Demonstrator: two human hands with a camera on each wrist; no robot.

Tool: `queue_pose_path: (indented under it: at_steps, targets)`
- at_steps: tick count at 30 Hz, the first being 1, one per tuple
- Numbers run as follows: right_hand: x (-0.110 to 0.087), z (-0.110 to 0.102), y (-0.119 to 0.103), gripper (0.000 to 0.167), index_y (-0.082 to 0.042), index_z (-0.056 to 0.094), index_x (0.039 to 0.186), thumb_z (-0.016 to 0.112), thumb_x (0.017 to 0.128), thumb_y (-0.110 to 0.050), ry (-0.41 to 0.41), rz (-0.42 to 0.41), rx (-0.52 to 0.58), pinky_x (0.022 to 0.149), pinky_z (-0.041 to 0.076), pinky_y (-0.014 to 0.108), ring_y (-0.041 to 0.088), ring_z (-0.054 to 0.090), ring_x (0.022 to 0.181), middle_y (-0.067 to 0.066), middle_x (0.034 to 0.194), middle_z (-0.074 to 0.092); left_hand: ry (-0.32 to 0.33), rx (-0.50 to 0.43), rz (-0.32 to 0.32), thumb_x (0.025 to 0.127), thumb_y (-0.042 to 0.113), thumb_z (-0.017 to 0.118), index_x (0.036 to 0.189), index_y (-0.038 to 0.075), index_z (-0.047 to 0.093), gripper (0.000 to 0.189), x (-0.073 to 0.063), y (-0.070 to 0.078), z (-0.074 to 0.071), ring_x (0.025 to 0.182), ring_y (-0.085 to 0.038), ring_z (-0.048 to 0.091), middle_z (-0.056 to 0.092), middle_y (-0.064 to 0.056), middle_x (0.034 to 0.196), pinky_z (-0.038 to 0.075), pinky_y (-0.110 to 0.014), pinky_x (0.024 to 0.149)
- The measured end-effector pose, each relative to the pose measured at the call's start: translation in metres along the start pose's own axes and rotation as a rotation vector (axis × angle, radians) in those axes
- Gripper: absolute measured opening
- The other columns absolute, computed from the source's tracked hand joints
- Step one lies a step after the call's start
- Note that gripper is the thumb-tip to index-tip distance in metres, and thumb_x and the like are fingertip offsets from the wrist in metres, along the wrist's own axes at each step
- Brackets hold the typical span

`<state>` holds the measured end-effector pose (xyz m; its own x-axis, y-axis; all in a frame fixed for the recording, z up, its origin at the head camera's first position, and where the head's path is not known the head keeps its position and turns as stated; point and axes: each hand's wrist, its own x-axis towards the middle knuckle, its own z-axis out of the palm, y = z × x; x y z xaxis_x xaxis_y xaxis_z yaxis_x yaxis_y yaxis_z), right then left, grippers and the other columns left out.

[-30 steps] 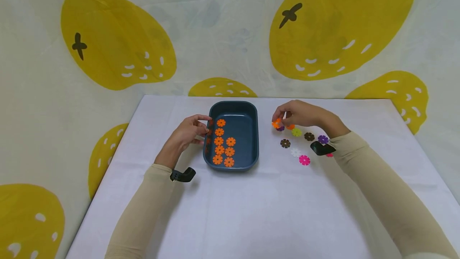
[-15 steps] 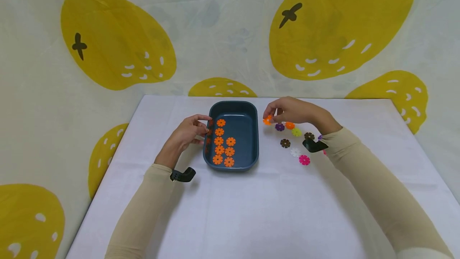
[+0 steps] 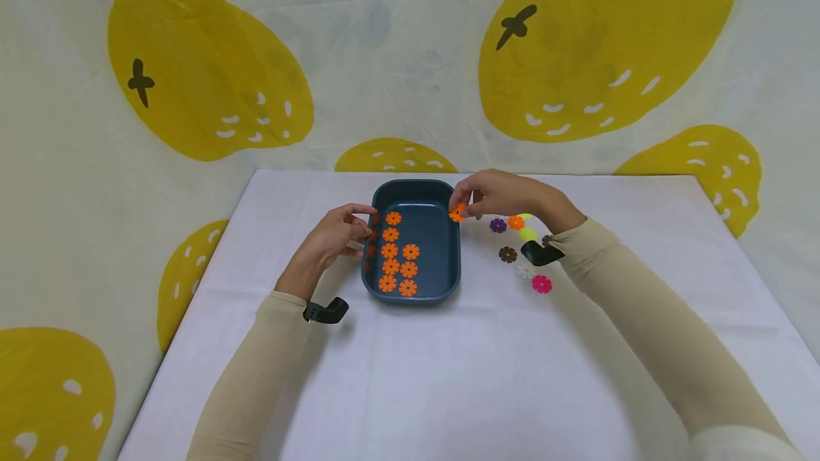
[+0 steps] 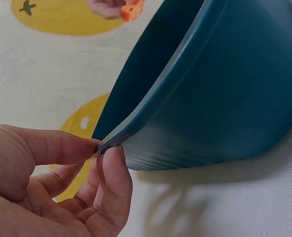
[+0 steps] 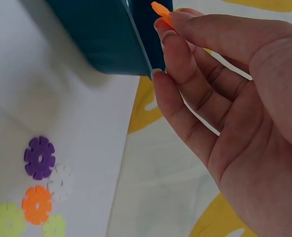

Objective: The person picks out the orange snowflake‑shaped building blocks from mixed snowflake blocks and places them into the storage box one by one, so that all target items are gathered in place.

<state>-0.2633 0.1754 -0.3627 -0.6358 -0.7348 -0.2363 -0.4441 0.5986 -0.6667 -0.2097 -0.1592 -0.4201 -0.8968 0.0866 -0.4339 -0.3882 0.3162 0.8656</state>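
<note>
A dark blue rectangular tray (image 3: 435, 233) stands on the table, with several orange notched discs (image 3: 408, 270) laid flat inside in two columns along its left side. My left hand (image 3: 336, 235) pinches the tray's left rim between thumb and fingers, as the left wrist view shows at the tray wall (image 4: 225, 89). Over the right rim, my right hand (image 3: 496, 194) holds one orange notched disc (image 3: 457, 213) between thumb and fingertips. In the right wrist view that disc (image 5: 161, 10) is seen edge-on beside the tray wall.
Loose discs lie right of the tray: purple (image 3: 498, 225), orange (image 3: 515, 222), yellow (image 3: 528, 234), brown (image 3: 507, 255), white (image 3: 526, 271) and pink (image 3: 542, 284). My right forearm hides part of that group. A patterned cloth (image 3: 410, 62) hangs behind the table.
My right hand has carried the orange disc leftward from the loose discs to the tray's right rim. My left hand and the tray have stayed in place.
</note>
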Motion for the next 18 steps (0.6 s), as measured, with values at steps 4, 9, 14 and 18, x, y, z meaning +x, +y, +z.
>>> queue_pose_path:
  at_steps: [4,9,14,18]
  targets:
    - [0.007,0.001,-0.006,0.022,-0.014,0.070,0.120,0.062,0.099,-0.009,-0.023,-0.008,-0.016,0.081,0.057,0.035,0.022,0.065,0.088,0.003,0.106,0.071,0.003,0.001,-0.003,0.098,0.003,0.058,0.136,0.020,0.061,0.042,0.001,0.000,0.000,0.095,-0.029,0.060,0.054,-0.012,0.113,0.059,-0.037,0.069]
    - [0.016,0.005,-0.008,0.021,-0.013,0.070,0.119,0.062,0.100,-0.009,-0.038,-0.017,-0.026,0.080,0.056,0.034,0.022,0.064,0.085,0.004,0.104,0.071,0.005,-0.002,-0.004,0.098,0.002,0.057,0.135,0.020,0.061,0.042,0.001,0.000,0.000,0.095,-0.029,0.060,0.054,-0.012,0.112,0.060,-0.038,0.070]
    - [0.025,0.009,-0.009,0.021,-0.012,0.070,0.118,0.062,0.099,-0.007,-0.054,-0.035,-0.020,0.079,0.056,0.035,0.022,0.064,0.085,0.005,0.103,0.072,0.003,-0.004,-0.003,0.098,0.002,0.056,0.137,0.019,0.060,0.042,0.000,-0.001,0.000,0.095,-0.029,0.060,0.054,-0.011,0.111,0.060,-0.037,0.070]
    - [0.031,0.013,-0.011,0.021,-0.012,0.071,0.118,0.062,0.099,-0.006,-0.063,-0.045,-0.035,0.079,0.057,0.034,0.022,0.064,0.085,0.004,0.103,0.072,0.001,-0.004,-0.003,0.098,0.001,0.056,0.138,0.018,0.059,0.043,0.000,-0.001,0.000,0.096,-0.029,0.060,0.055,-0.012,0.111,0.059,-0.036,0.069]
